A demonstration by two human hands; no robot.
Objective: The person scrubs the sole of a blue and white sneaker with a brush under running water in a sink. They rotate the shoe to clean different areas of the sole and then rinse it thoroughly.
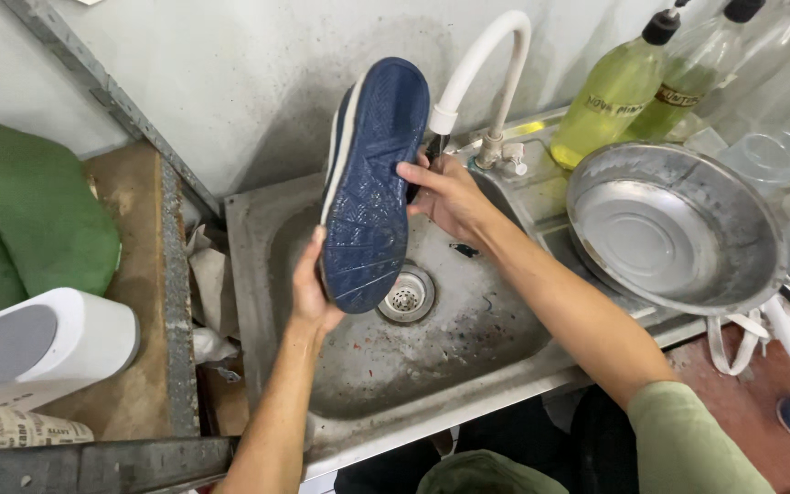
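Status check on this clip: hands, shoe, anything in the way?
Left hand grips the blue shoe at its lower end, right hand at its side. Sole faces camera, over the sink. White faucet close behind.

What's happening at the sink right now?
A person holds a dark blue shoe over a steel sink, sole facing the camera. The left hand grips its lower end and the right hand holds its side, just under the white faucet. No water can be seen running. Beside the sink sit a metal bowl, bottles of yellow liquid, and white shoelaces.
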